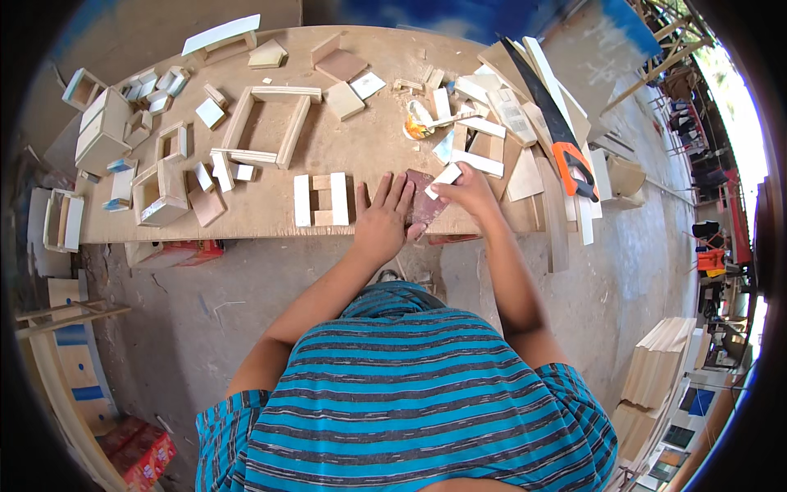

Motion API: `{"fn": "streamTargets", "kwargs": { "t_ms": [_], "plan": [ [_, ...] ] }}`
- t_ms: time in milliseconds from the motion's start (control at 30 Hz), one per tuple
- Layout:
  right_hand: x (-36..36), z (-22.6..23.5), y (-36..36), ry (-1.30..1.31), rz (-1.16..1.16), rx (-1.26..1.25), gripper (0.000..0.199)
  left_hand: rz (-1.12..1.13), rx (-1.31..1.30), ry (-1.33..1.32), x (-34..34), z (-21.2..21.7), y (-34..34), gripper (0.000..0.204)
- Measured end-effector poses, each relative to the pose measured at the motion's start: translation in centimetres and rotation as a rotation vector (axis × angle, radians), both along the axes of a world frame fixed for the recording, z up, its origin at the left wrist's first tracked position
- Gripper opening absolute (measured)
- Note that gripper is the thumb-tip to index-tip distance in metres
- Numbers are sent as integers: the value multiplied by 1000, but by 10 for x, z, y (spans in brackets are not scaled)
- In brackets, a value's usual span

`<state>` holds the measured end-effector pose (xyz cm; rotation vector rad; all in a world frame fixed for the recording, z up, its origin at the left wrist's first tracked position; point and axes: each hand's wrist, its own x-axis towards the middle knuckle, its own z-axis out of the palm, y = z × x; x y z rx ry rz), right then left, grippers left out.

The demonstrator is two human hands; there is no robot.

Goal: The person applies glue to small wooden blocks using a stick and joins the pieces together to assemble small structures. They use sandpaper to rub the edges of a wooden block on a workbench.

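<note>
A small white-faced wooden block is pinched between the thumb and fingers of my right hand. It is tilted over a reddish-brown sheet of sandpaper near the table's front edge; I cannot tell whether block and sheet touch. My left hand lies flat with fingers spread, its thumb side pressing on the sheet's left edge. Just left of that hand sits a small wooden frame, with two white side strips joined by short crosspieces.
Offcuts pile up on the right, with an orange-handled handsaw lying across them. Beyond my hands stands a small glue-smeared container with a stick. A larger wooden frame and several small box-like pieces occupy the table's left side.
</note>
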<state>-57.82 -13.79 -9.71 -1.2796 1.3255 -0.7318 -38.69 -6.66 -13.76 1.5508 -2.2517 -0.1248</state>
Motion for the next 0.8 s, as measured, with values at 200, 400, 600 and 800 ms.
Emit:
{"fn": "streamTargets", "kwargs": {
  "t_ms": [200,400,600,800],
  "plan": [
    [13,5,14,768,290,-438,54,-1,-32,-5,1,-2,1,76],
    [52,9,41,946,168,-545,25,28,-26,30,0,0,1,81],
    [40,-11,48,941,142,-732,22,46,-5,39,-2,-4,2,84],
    [44,-3,34,959,75,-729,21,52,8,39,-1,-2,0,85]
  ]
}}
